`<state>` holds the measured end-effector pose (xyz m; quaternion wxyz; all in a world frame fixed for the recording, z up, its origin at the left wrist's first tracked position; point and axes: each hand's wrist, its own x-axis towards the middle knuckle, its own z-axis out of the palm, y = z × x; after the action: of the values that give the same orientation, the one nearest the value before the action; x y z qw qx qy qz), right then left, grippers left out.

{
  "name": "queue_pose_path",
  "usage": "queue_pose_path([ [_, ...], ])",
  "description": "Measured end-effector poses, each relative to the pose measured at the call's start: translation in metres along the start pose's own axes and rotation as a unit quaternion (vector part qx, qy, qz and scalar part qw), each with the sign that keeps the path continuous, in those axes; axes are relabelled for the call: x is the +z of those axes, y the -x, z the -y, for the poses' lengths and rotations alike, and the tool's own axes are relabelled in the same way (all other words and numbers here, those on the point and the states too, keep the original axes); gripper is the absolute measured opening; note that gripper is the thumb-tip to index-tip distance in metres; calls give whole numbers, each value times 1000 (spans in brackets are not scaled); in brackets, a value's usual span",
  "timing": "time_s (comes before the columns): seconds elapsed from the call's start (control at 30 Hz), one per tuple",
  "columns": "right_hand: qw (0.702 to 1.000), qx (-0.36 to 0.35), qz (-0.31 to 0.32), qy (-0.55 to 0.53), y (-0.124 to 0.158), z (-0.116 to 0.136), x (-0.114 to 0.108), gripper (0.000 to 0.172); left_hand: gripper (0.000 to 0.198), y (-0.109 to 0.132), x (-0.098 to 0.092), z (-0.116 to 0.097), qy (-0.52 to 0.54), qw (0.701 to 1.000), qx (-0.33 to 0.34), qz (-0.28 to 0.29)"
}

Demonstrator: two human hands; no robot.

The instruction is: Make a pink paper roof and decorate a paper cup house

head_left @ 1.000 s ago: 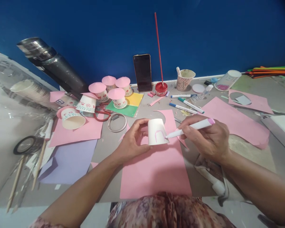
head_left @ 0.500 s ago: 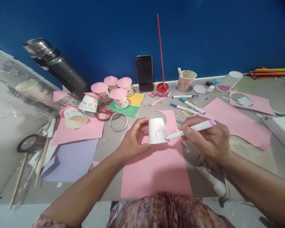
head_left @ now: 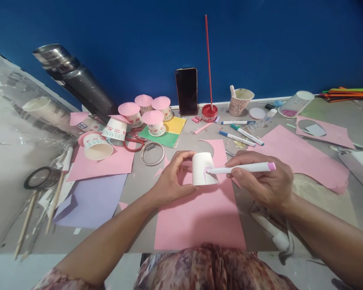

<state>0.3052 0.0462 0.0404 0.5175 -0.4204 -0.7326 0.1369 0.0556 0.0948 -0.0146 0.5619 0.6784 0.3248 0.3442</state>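
My left hand (head_left: 175,177) grips a white paper cup (head_left: 201,167) from its left side, thumb near the lower rim and fingers behind. The cup is upside down, above a pink sheet of paper (head_left: 196,221). On its right side runs a thin pink outline, partly covered by the pen. Between the thumb and fingers of my right hand (head_left: 260,181) is a white marker (head_left: 248,167) with a pink end. Its tip meets the cup at the outline.
Several decorated cups with pink cone tops (head_left: 153,117) stand back left, by a dark flask (head_left: 78,80). A phone (head_left: 186,92) leans on the blue wall. Nearby are a red paint pot (head_left: 209,113), loose markers (head_left: 237,137), a tape roll (head_left: 152,154) and pink offcuts (head_left: 302,157).
The marker tip has moved from the outline's lower right end to its upper left part. The cup has turned in my left hand, so the drawn outline faces farther right.
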Motion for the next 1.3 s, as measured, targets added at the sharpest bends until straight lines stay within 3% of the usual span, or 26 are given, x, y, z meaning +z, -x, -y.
queue_pose_path([
  [0.2,999,4,34,2,-1,0,-1,14,79,0,0,0,-21,1000,1,1],
  [0.47,998,-18,-7,54,-1,2,1,18,77,1,1,-1,-19,1000,-3,2],
  [1.07,999,-25,31,3,-2,1,0,14,77,1,2,-3,-22,1000,-18,8],
  [1.3,999,-22,2,34,-1,1,1,15,76,1,2,-5,-32,999,-14,9],
])
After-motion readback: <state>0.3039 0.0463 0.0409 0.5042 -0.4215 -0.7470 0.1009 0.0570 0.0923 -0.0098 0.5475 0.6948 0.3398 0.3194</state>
